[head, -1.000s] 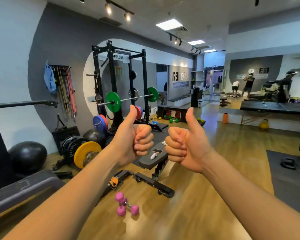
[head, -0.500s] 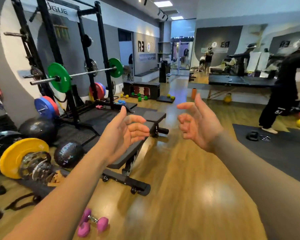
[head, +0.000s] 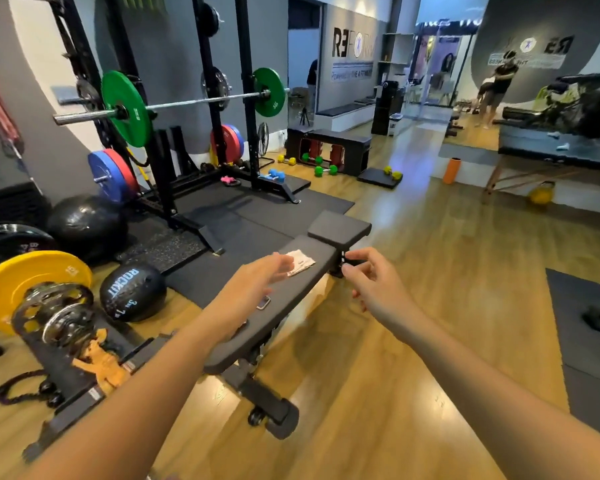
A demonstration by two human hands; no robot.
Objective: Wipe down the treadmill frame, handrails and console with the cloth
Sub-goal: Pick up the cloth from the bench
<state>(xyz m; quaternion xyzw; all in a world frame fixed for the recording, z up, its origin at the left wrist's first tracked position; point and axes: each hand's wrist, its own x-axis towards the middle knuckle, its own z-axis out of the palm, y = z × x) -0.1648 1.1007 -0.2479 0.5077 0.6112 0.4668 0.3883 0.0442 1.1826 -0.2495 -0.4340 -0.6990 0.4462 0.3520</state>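
Observation:
A small white folded cloth point(head: 302, 262) lies on the black padded bench point(head: 291, 292) in the middle of the gym floor. My left hand point(head: 253, 282) stretches flat over the bench, fingertips just short of the cloth, holding nothing. Out to the right of the bench hangs my right hand point(head: 371, 282), fingers loosely curled and apart, also empty. A small phone-like object point(head: 263, 302) rests on the bench, partly hidden under my left hand. A dark machine that may be the treadmill point(head: 582, 105) stands far back right.
A squat rack with a green-plated barbell point(head: 191, 103) stands at the left. Weight plates point(head: 25, 289) and medicine balls point(head: 132, 292) crowd the near left floor. Black mats point(head: 589, 334) lie at right. A massage table point(head: 555, 154) and a person point(head: 496, 88) are at the back.
My hands went from thumbs-up to open. The view swung down and closer to the bench, and my left hand now reaches toward the cloth on it.

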